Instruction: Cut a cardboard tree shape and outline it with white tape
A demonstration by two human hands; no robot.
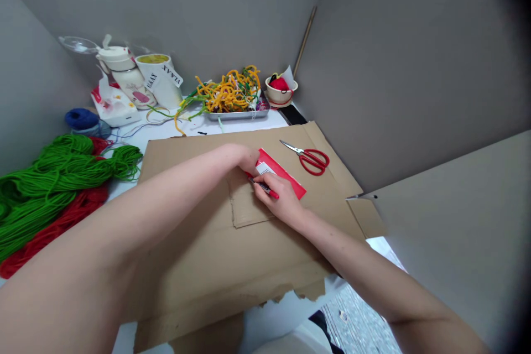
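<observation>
In the middle of the head view my right hand (282,196) is closed around a pen with a red end (269,191). Its tip points left, over a smaller cardboard piece (251,210). My left hand (248,159) bends down at the edge of a flat red piece (292,181), close to the pen tip; its fingers are mostly hidden. A white label with dark print (263,168) shows on the red piece. Red-handled scissors (311,160) lie to the right, apart from both hands, with the blades pointing up and left.
A large cardboard sheet (186,265) covers the table. Green yarn (50,182) and red yarn (74,215) lie left. At the back stand a bottle (130,80), a tissue box (114,105), a metal tray (240,115) of yarn pieces and a bowl (280,98). Grey partitions enclose the table.
</observation>
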